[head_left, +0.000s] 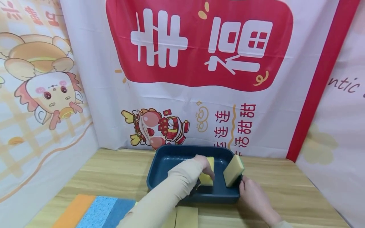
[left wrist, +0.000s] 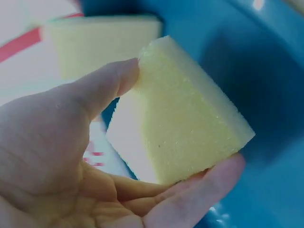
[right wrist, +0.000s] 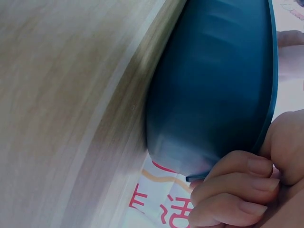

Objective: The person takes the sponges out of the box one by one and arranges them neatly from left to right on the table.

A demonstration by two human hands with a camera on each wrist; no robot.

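Note:
A dark blue rectangular basin [head_left: 168, 190] stands on the wooden table. Inside it, my left hand [head_left: 203, 164] pinches a yellow sponge [left wrist: 185, 109] between thumb and fingers. A second pale yellow sponge [head_left: 234, 171], with a greenish edge, stands tilted at the basin's right end; in the left wrist view this other sponge [left wrist: 104, 45] is blurred behind my thumb. My right hand [head_left: 255, 196] grips the basin's right end. Seen from the right wrist, its curled fingers [right wrist: 237, 190] are at the rim of the basin [right wrist: 213, 90], with the thumb partly hidden.
Near the table's front edge lie an orange sponge [head_left: 75, 210], a speckled light blue one [head_left: 98, 210] and a darker blue one [head_left: 121, 210]. Yellow pieces [head_left: 186, 217] lie partly behind my left sleeve. A printed cloth [head_left: 188, 95] hangs just behind the basin.

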